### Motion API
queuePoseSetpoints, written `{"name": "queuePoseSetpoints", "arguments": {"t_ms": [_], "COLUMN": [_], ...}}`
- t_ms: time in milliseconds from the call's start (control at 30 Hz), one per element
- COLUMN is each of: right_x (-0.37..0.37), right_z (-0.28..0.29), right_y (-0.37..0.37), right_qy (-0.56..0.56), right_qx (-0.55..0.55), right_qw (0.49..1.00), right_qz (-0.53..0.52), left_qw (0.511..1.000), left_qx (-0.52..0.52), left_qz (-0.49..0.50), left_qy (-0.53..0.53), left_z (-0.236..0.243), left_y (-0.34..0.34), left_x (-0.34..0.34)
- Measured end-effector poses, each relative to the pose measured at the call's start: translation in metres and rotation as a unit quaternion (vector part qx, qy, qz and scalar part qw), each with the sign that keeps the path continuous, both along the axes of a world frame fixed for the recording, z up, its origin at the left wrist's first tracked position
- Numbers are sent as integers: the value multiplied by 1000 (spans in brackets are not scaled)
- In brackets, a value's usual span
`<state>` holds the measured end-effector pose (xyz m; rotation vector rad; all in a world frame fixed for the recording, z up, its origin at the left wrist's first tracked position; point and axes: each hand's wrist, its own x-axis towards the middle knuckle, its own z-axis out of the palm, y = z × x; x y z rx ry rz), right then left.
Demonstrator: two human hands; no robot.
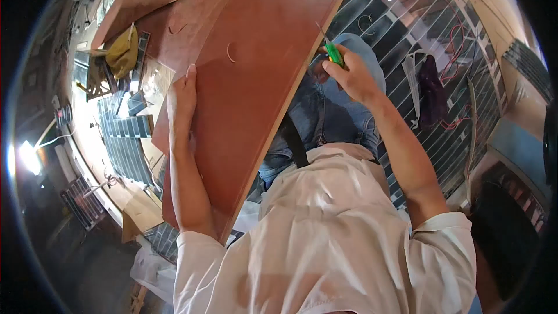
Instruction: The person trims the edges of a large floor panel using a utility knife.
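A green-handled tool [334,54] is pinched by the right hand [352,77]; the left hand [182,96], grip unclear, is rested against reddish-brown sheeting [250,110].

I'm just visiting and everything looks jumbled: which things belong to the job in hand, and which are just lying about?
Seemingly in the job:
- reddish-brown sheet, under the left hand
- green-handled tool, in the right hand

Apparently lying about:
- mustard-coloured cloth item, left
- dark purple bundle, right
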<state>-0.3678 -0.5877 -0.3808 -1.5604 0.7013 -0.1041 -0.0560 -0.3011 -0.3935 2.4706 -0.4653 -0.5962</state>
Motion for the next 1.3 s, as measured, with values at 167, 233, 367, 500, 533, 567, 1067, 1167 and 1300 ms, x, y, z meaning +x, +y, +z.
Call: {"name": "queuePoseSetpoints", "arguments": {"t_ms": [167,233,367,500,533,567,1067,1167,1300], "right_x": [-20,-27,-28,-23,-24,-25,-31,-28,-25], "right_z": [6,16,25,22,21,20,11,5,6], "right_y": [16,19,24,16,10,1,-48,-57,-71], "right_qy": [-29,-16,-5,-15,-11,1,-15,-48,-28], "right_qx": [-413,-430,-466,-515,-515,-512,-496,-519,-519], "right_qw": [901,887,859,826,827,832,816,800,794], "right_qz": [132,170,213,228,226,214,296,296,316], "left_qw": [997,998,998,996,995,996,997,997,996], "left_qx": [17,26,39,51,77,68,-21,-54,-63], "left_qz": [-2,-8,-16,-6,0,0,40,30,37], "left_qy": [-70,-62,-53,-72,-56,-51,-57,-50,-41], "left_z": [-32,-27,-15,3,12,30,38,7,17], "left_y": [23,24,20,16,12,1,-11,7,-1], "left_x": [-4,-7,-12,-19,-23,-34,-51,-30,-34]}}
